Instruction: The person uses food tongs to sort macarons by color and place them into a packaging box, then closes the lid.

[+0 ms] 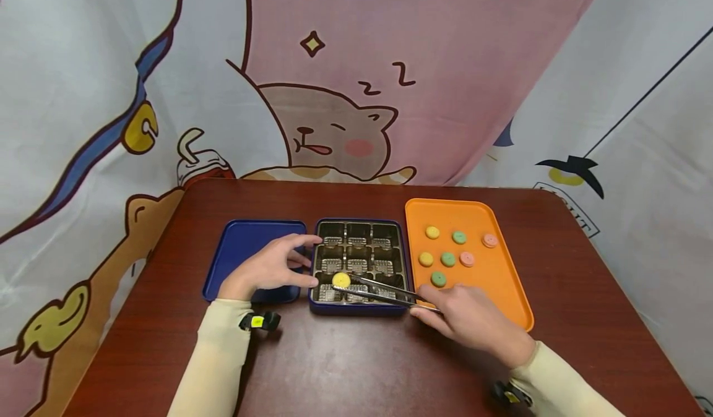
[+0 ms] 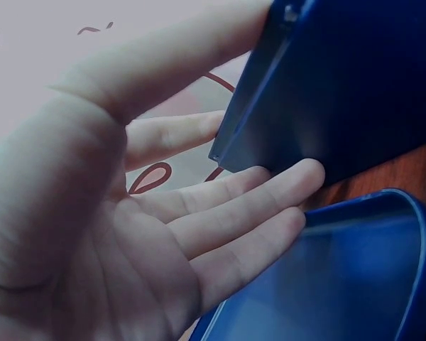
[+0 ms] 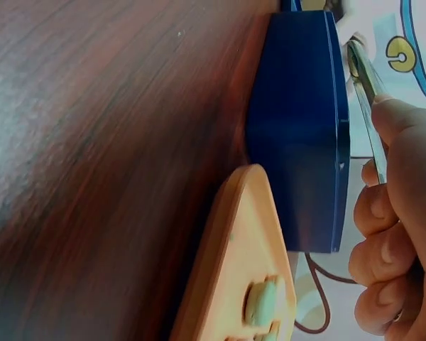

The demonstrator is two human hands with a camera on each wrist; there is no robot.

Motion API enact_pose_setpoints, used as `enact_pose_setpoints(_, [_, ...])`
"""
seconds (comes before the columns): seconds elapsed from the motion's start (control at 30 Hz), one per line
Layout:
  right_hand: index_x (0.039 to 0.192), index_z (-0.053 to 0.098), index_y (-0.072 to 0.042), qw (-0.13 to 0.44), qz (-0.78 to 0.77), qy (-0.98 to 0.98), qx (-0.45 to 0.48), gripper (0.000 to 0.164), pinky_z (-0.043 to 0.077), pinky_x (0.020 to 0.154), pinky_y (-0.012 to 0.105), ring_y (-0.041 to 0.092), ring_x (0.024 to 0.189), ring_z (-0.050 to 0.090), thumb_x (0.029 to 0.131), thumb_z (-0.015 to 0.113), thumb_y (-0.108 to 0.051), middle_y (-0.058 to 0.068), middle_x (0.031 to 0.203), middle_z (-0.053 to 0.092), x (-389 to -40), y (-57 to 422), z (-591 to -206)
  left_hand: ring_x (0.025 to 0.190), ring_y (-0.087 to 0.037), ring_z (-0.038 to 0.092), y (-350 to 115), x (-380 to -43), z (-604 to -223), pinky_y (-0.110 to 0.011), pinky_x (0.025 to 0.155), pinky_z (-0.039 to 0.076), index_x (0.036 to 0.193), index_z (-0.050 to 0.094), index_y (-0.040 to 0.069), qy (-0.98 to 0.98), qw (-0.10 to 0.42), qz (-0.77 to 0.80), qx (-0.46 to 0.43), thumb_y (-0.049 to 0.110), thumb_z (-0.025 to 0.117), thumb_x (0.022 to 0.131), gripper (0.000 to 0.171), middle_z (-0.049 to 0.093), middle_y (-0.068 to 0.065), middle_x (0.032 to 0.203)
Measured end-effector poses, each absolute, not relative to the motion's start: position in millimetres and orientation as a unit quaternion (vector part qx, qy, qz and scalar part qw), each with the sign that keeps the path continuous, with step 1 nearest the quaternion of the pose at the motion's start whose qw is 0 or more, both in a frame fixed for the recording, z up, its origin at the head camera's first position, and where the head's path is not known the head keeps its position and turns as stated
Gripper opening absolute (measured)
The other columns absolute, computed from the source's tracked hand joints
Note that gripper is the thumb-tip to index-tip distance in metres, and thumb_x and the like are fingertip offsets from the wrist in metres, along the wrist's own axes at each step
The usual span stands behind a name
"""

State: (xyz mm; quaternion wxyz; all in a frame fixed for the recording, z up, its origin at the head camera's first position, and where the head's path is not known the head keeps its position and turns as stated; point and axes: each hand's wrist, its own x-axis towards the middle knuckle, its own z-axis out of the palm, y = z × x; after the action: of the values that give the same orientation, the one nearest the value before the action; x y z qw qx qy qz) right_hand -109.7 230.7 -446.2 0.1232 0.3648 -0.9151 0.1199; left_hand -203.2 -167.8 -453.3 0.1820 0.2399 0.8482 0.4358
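Note:
My right hand holds long metal tweezers, thumb and fingers around the rear part. Between the tweezer tips is a small round yellow piece, macaron-like, over the front left compartment of a blue box. A clear plastic insert with three rows of three compartments fills this box. At the box's left side is my left hand, thumb and index fingertips right at its wall and the other fingers loosely extended. The left wrist view shows these fingers beside the box's dark wall.
To the right lies an orange tray with two yellow, three green and two pink round pieces. A blue lid-like tray lies left of the box, partly under my left hand. Behind the brown table hangs a printed cloth.

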Motion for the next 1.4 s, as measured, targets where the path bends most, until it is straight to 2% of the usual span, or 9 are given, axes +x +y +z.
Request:
enact_pose_setpoints(0.47, [0.094, 0.061, -0.020, 0.143, 0.118, -0.903, 0.388, 0.026, 0.027, 0.042, 0.017, -0.005, 0.047, 0.030, 0.100, 0.071, -0.044, -0.023, 0.059, 0.030, -114.6, 220.9, -447.6, 0.117, -0.025, 0.070, -165.6, -206.7, -448.2, -0.051, 0.104, 0.055, 0.159, 0.047, 0.015, 0.849, 0.180, 0.433, 0.245, 0.032, 0.091, 0.085, 0.088, 0.046, -0.014, 0.157])
enact_pose_setpoints(0.77, [0.102, 0.065, -0.019, 0.130, 0.121, -0.911, 0.372, 0.028, 0.027, 0.043, 0.017, -0.005, 0.047, 0.030, 0.099, 0.072, -0.045, -0.024, 0.059, 0.032, -112.1, 221.9, -448.7, 0.117, -0.025, 0.069, -165.7, -206.3, -447.7, -0.051, 0.105, 0.054, 0.159, 0.047, 0.015, 0.845, 0.185, 0.439, 0.244, 0.031, 0.091, 0.085, 0.088, 0.046, -0.014, 0.157])
enact_pose_setpoints(0.9, [0.103, 0.065, -0.018, 0.122, 0.126, -0.913, 0.368, 0.028, 0.025, 0.044, 0.016, -0.006, 0.048, 0.028, 0.099, 0.073, -0.044, -0.025, 0.060, 0.032, -111.1, 222.8, -448.2, 0.117, -0.025, 0.069, -165.7, -205.9, -449.0, -0.051, 0.105, 0.054, 0.159, 0.046, 0.015, 0.845, 0.187, 0.439, 0.241, 0.030, 0.091, 0.085, 0.087, 0.046, -0.014, 0.158])
enact_pose_setpoints(1.07, [0.103, 0.065, -0.018, 0.120, 0.132, -0.915, 0.363, 0.028, 0.027, 0.045, 0.016, -0.006, 0.049, 0.031, 0.098, 0.074, -0.044, -0.025, 0.060, 0.032, -109.5, 226.1, -447.9, 0.117, -0.025, 0.069, -165.8, -204.7, -450.6, -0.051, 0.105, 0.055, 0.159, 0.046, 0.016, 0.846, 0.187, 0.438, 0.238, 0.030, 0.091, 0.085, 0.088, 0.046, -0.014, 0.158])
enact_pose_setpoints(1.27, [0.104, 0.066, -0.018, 0.106, 0.123, -0.930, 0.329, 0.031, 0.033, 0.047, 0.019, -0.003, 0.054, 0.037, 0.097, 0.075, -0.046, -0.020, 0.061, 0.036, -104.9, 234.2, -446.4, 0.116, -0.025, 0.069, -166.6, -203.4, -451.7, -0.052, 0.105, 0.055, 0.159, 0.046, 0.015, 0.847, 0.184, 0.437, 0.238, 0.029, 0.091, 0.085, 0.087, 0.046, -0.014, 0.158])
enact_pose_setpoints(1.4, [0.100, 0.061, -0.017, 0.105, 0.121, -0.936, 0.312, 0.030, 0.031, 0.047, 0.020, -0.002, 0.054, 0.034, 0.098, 0.074, -0.045, -0.018, 0.063, 0.034, -102.6, 242.5, -444.8, 0.116, -0.025, 0.069, -166.8, -202.4, -453.5, -0.052, 0.105, 0.055, 0.159, 0.047, 0.016, 0.847, 0.184, 0.438, 0.236, 0.027, 0.091, 0.085, 0.086, 0.046, -0.014, 0.158])
